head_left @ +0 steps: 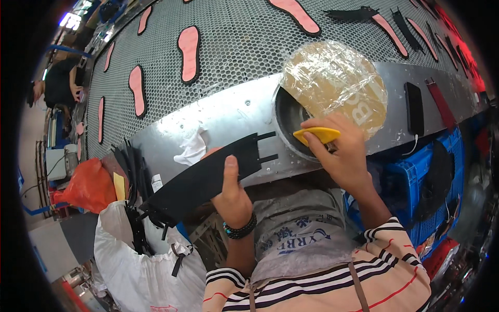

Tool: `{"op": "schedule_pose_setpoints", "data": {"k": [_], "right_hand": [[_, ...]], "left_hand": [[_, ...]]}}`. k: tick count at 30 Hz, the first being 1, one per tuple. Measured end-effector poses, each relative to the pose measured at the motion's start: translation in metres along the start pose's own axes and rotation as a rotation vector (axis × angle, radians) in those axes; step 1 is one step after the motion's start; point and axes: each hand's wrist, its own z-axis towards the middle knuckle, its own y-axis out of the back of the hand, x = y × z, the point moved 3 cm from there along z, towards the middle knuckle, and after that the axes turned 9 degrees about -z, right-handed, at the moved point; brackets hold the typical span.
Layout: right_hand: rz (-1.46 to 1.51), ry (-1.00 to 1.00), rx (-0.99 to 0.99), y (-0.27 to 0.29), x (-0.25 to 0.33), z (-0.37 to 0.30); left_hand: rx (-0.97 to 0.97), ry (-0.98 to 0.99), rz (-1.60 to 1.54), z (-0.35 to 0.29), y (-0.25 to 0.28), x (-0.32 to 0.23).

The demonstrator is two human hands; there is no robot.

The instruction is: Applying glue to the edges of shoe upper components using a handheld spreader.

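My left hand (232,200) grips a black strap-like shoe upper piece (200,177), thumb on top and the other fingers beneath. Two narrow tabs stick out from its right end, and small tabs hang at its lower left end. In my right hand (340,156) a flat yellow scraper (317,135) is pinched between thumb and fingers. The scraper is above the near rim of a round metal pot (281,117). A round cardboard lid (338,83), wrapped in clear film, covers much of the pot. What the pot contains is hard to make out.
Pink insoles with black edges (188,49) lie on the perforated conveyor (223,41). A white cloth (192,148), a phone (414,109) and a dark red strap (441,104) rest on the metal ledge (228,114). A white sack (130,265) stands left, a blue crate (410,177) right.
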Motion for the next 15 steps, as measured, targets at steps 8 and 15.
{"op": "schedule_pose_setpoints", "data": {"k": [8, 15], "right_hand": [[-0.024, -0.009, -0.029, -0.010, -0.006, -0.005], [0.350, -0.394, -0.023, -0.011, -0.010, -0.014]], "left_hand": [[-0.062, 0.207, -0.178, -0.004, -0.010, 0.015], [-0.080, 0.166, -0.123, -0.002, -0.005, 0.014]]}}
